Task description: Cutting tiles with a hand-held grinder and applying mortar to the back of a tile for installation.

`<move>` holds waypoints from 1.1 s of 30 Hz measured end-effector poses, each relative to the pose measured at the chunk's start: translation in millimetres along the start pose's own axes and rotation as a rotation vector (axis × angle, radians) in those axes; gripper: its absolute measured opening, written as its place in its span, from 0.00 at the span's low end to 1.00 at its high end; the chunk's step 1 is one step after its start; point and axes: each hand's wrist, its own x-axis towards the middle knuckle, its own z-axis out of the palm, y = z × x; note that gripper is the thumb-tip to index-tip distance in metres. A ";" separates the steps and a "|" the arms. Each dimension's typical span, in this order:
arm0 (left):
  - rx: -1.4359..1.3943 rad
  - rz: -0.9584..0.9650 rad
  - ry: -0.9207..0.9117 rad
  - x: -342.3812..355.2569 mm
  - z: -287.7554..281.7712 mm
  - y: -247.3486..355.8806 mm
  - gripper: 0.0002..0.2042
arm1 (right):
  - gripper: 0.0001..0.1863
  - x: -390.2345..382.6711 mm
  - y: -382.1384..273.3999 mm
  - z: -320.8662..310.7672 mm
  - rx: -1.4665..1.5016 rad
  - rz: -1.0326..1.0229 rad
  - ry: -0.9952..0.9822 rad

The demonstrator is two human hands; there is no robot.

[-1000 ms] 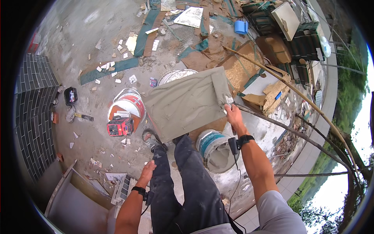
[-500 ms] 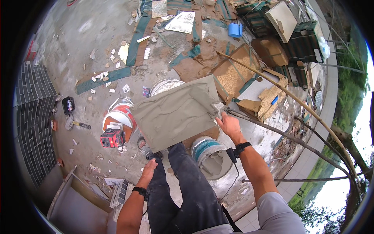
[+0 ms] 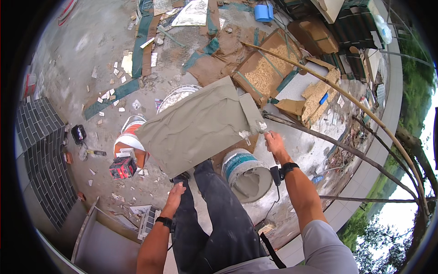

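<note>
My right hand (image 3: 276,144) is closed round the handle of a trowel (image 3: 254,115). The trowel's mortar-coated blade lies along the right end of a large rectangular tile (image 3: 191,125). Wet grey mortar with ridges and smears covers the tile's upper face. My left hand (image 3: 175,195) is loosely closed over my left thigh, near the tile's front corner, with nothing visible in it. Right of my legs, below the tile, stands a white and teal bucket (image 3: 241,168) with grey mortar (image 3: 254,185) inside. What supports the tile is mostly hidden.
An orange and white bucket (image 3: 130,137) stands left of the tile, beside a red and black box-shaped tool (image 3: 122,167). Another white bucket (image 3: 180,95) is partly behind the tile. Wooden poles (image 3: 337,145) cross at right. Tile scraps and cardboard (image 3: 269,64) litter the floor.
My right hand has drawn slightly right and the trowel blade now lies flat along the tile's right end. The mortar there looks flatter. The view has shifted; my left hand stays by my thigh.
</note>
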 end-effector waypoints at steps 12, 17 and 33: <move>0.073 0.033 -0.078 5.7 48.2 18.2 0.35 | 0.15 -95.9 91.1 67.8 0.751 0.318 0.206; 0.165 0.028 -0.124 -10.7 23.6 13.9 0.35 | 0.16 -108.6 10.6 60.7 0.588 0.081 0.104; 0.184 0.210 0.062 -87.2 -70.3 -146.5 0.32 | 0.21 -195.3 10.3 223.2 -0.910 -0.543 -0.025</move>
